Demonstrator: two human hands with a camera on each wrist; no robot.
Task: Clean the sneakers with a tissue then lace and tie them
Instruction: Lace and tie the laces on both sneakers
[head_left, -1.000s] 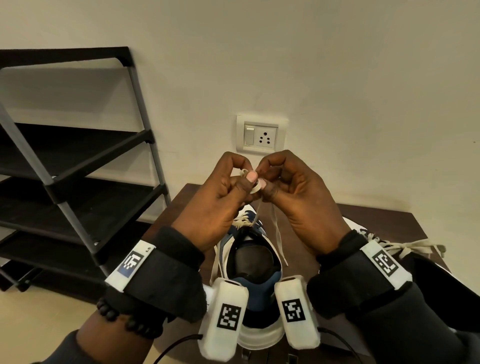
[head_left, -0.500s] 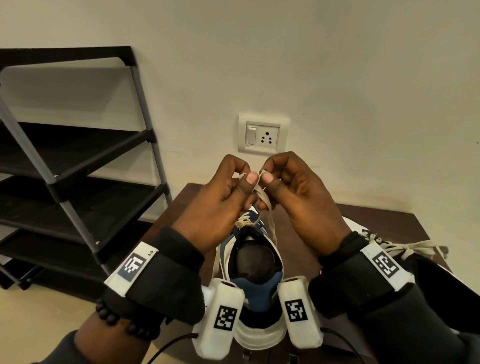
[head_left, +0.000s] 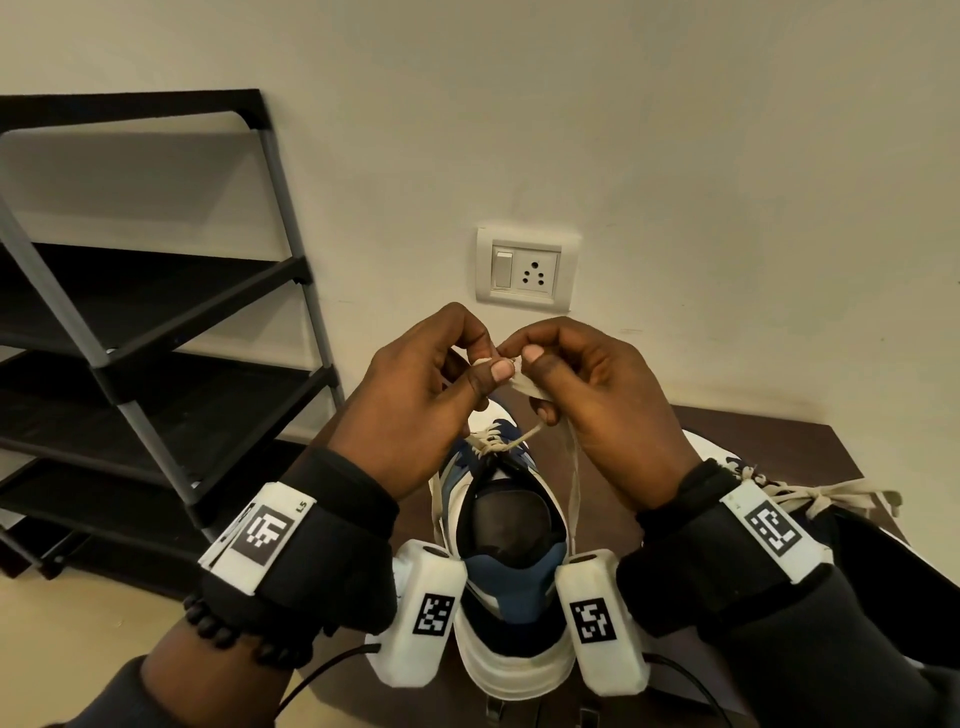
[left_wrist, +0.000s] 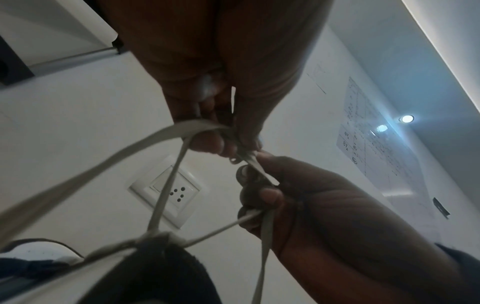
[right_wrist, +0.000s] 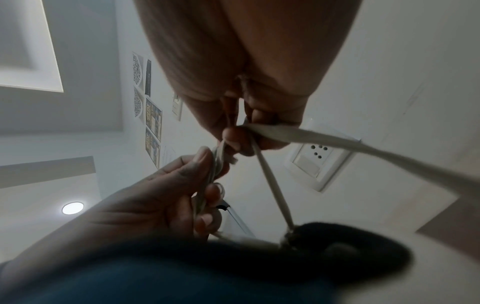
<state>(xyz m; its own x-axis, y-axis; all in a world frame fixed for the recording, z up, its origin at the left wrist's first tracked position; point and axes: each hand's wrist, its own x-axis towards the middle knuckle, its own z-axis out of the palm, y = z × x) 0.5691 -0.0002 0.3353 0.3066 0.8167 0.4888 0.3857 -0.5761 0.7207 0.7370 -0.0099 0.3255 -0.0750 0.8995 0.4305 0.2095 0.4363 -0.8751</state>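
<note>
A white and blue sneaker (head_left: 511, 582) stands heel toward me on the dark table (head_left: 779, 431), between my wrists. Its cream lace (head_left: 530, 387) rises from the top eyelets to both hands. My left hand (head_left: 415, 400) pinches a folded lace loop (left_wrist: 197, 127) between thumb and fingers. My right hand (head_left: 597, 395) pinches the other lace strand (right_wrist: 285, 133) and touches the left thumb tip. In the wrist views the two strands (left_wrist: 166, 185) run down to a crossing at the sneaker's tongue (left_wrist: 155, 265). A second sneaker (head_left: 737, 470), with its laces tied, lies at the right, partly hidden by my right sleeve.
A black shoe rack (head_left: 130, 338) with several shelves stands to the left of the table. A white wall socket (head_left: 525, 269) sits on the wall just above my hands. Beige floor (head_left: 78, 623) shows at the lower left.
Both hands have stayed above the sneaker, working the lace. The right hand has brought its strand across toward the left thumb, and the lace between the thumbs now shows as a flat band.
</note>
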